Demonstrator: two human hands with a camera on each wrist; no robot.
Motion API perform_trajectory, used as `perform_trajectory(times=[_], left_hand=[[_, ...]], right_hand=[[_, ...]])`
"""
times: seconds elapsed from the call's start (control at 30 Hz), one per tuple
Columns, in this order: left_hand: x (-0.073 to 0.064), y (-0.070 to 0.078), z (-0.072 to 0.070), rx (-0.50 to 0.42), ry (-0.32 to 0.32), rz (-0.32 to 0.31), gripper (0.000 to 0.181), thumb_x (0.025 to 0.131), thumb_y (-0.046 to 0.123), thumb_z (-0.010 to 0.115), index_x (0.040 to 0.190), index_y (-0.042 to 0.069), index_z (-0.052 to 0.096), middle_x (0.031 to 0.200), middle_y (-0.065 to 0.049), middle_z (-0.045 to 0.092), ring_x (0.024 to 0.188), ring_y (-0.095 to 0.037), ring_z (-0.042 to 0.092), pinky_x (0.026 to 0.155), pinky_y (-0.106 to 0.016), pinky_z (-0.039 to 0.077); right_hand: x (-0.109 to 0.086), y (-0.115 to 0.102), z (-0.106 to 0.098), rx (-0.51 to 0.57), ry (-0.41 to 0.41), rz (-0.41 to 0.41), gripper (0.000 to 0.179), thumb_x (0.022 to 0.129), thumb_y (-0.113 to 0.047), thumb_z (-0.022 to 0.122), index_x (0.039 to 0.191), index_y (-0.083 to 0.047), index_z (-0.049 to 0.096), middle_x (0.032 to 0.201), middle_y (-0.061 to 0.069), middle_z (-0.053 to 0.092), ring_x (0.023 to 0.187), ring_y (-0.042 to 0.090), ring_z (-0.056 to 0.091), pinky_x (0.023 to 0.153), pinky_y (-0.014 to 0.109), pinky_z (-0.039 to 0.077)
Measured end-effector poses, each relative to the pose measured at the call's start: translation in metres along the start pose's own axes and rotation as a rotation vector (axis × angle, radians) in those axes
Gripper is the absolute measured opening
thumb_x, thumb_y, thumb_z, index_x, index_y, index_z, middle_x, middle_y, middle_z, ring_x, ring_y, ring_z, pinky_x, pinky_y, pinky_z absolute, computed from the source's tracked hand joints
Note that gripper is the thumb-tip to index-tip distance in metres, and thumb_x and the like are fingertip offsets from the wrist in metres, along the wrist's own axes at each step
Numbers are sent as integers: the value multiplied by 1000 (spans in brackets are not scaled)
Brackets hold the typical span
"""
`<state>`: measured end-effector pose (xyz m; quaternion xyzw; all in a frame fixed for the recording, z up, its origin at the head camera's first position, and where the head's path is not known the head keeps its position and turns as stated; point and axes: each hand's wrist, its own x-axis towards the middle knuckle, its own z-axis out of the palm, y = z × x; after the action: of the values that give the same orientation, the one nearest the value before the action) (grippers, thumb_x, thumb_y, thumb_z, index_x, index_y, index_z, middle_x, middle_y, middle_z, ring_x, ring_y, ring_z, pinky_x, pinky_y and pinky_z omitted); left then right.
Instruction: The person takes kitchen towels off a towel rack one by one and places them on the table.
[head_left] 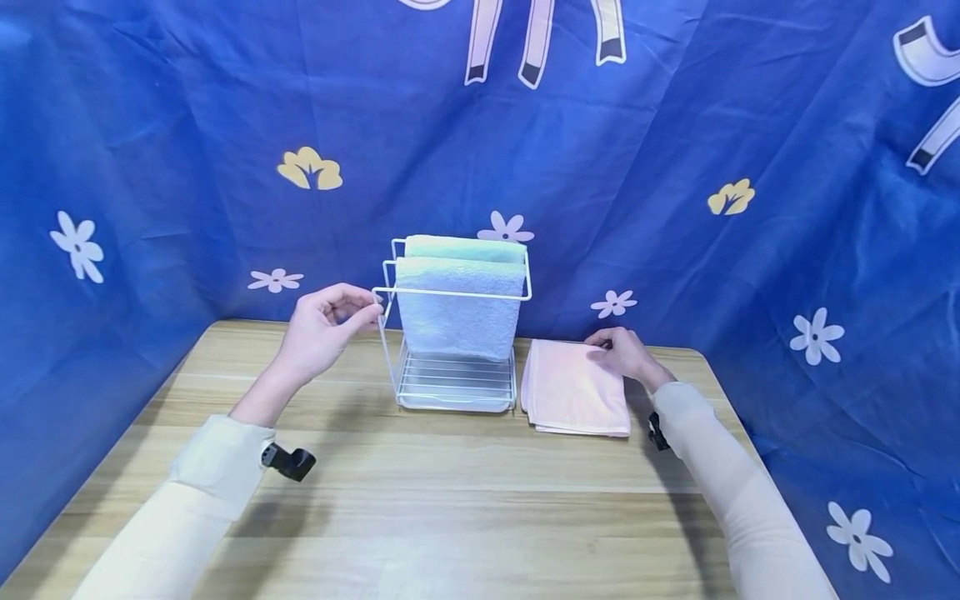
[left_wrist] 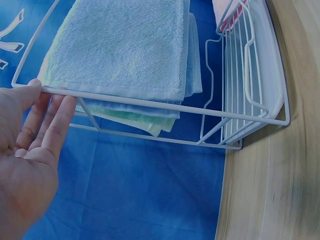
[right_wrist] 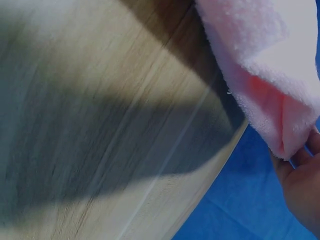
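Observation:
A white wire rack (head_left: 457,294) stands at the back middle of the table, with a light blue towel (head_left: 459,312) and a pale green towel (head_left: 465,247) draped over its bars. My left hand (head_left: 324,325) pinches the rack's upper left front corner between thumb and fingers; the left wrist view shows the thumb over the white bar (left_wrist: 150,106) and the fingertips behind it. To the right of the rack lies a folded pink towel (head_left: 576,390). My right hand (head_left: 626,354) pinches its far right corner, and in the right wrist view the pink cloth (right_wrist: 280,100) bunches at the fingers.
A white tray (head_left: 457,403) sits under the rack's wire base. Blue patterned fabric (head_left: 420,125) hangs close behind the wooden table (head_left: 450,517) and along both sides. A black wrist camera (head_left: 288,461) is strapped at the left cuff.

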<state>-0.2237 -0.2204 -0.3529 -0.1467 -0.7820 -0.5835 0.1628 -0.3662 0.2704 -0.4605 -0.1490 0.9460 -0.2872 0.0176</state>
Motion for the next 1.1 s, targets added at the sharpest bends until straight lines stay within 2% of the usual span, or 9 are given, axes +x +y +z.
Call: perform_trajectory(times=[0.23, 0.4, 0.6, 0.77, 0.9, 1.1], left_hand=[[0, 0, 0, 5, 0, -5, 18, 100, 7, 72, 109, -8, 70, 92, 11, 77, 82, -2, 75, 75, -19, 67], [0, 0, 0, 1, 0, -1, 18, 99, 7, 72, 109, -8, 70, 93, 7, 78, 82, -2, 75, 75, -19, 67], [0, 0, 0, 0, -3, -13, 19, 100, 7, 72, 110, -8, 70, 93, 7, 78, 83, 0, 75, 76, -19, 67], [-1, 0, 1, -4, -5, -16, 19, 100, 7, 72, 110, -9, 70, 93, 9, 77, 84, -4, 76, 77, -19, 67], [-1, 0, 1, -22, -5, -10, 19, 100, 6, 72, 109, -10, 69, 93, 10, 77, 84, -4, 76, 77, -20, 67], [0, -2, 0, -14, -1, 4, 18, 100, 5, 71, 109, -11, 69, 92, 13, 77, 82, -1, 75, 76, -19, 67]], right_hand=[[4, 0, 8, 8, 3, -13, 17, 94, -10, 78, 111, -9, 81, 108, 11, 80, 91, 20, 69, 80, 24, 55], [7, -5, 12, 10, 14, -27, 16, 95, -9, 77, 110, -9, 81, 107, 11, 81, 94, 21, 70, 82, 27, 55], [7, -10, 14, 21, 32, -15, 14, 95, -10, 78, 108, -8, 82, 106, 11, 81, 95, 23, 70, 82, 27, 54], [6, -9, 15, 20, 32, -8, 15, 95, -11, 77, 109, -7, 81, 107, 12, 81, 95, 23, 70, 82, 28, 54], [6, -10, 14, 30, 46, -16, 14, 95, -11, 77, 108, -7, 81, 107, 12, 81, 95, 23, 71, 82, 27, 56], [0, -20, 2, 65, 53, -77, 19, 93, -10, 79, 110, -1, 80, 106, 16, 81, 93, 26, 77, 82, 31, 63]])
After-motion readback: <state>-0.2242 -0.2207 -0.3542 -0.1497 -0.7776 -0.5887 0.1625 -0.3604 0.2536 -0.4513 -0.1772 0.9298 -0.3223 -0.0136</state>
